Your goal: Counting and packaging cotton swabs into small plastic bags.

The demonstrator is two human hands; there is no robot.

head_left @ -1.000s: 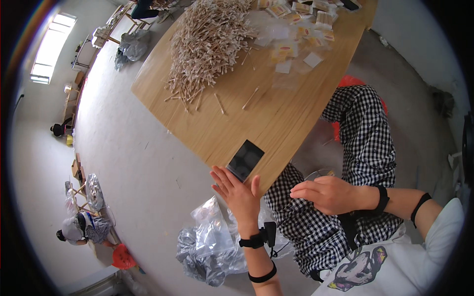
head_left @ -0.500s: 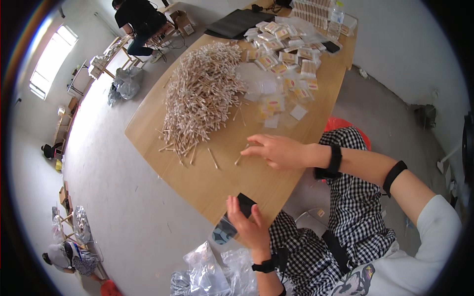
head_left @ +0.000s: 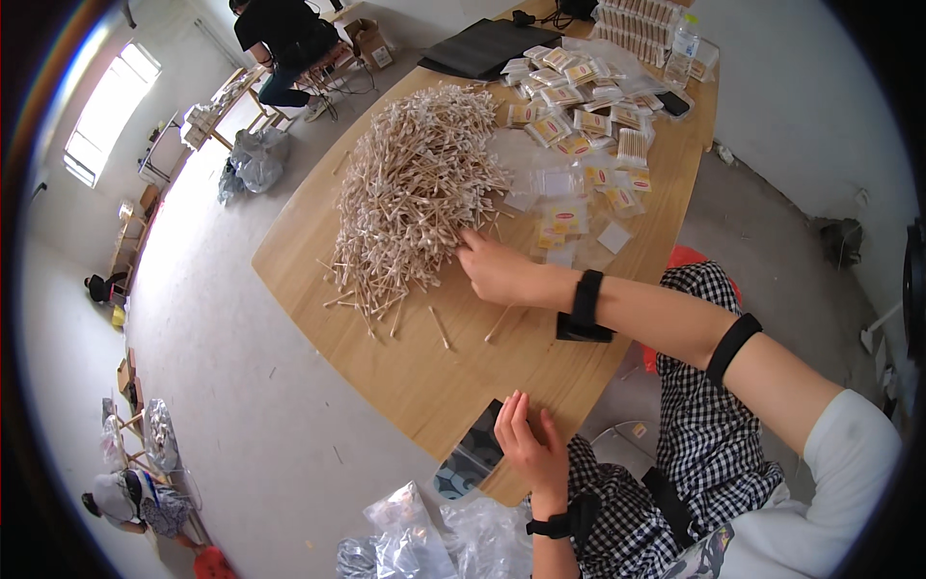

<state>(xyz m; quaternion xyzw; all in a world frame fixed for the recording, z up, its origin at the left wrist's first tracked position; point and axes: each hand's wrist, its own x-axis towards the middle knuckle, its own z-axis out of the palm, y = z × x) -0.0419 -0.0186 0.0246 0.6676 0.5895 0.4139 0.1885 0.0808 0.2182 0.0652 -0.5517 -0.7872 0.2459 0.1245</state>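
A big heap of cotton swabs (head_left: 410, 183) covers the table's left part. At its right edge my right hand (head_left: 500, 272) reaches in, fingers drawn together; whether they grip a swab is hidden. Two loose swabs lie nearer me, one loose swab (head_left: 440, 328) below the heap and another swab (head_left: 500, 325) just below my right hand. My left hand (head_left: 532, 446) rests open at the near table edge, fingers stretched out. Beside it is a flat dark item (head_left: 470, 461) with a patterned grey end, partly covered by the hand.
Packed swab packets (head_left: 579, 87) are piled far right, near a water bottle (head_left: 683, 48), a black phone (head_left: 673, 103) and a black flat sheet (head_left: 487, 50). Small bags with cards (head_left: 567, 214) lie right of the heap. Clear plastic bags (head_left: 415, 531) sit below the table; a person (head_left: 285, 43) sits beyond.
My right hand has moved away from the loose swab, up and left to the heap's edge, and its fingers have drawn together. My left hand stays by the dark item. The view has shifted slightly.
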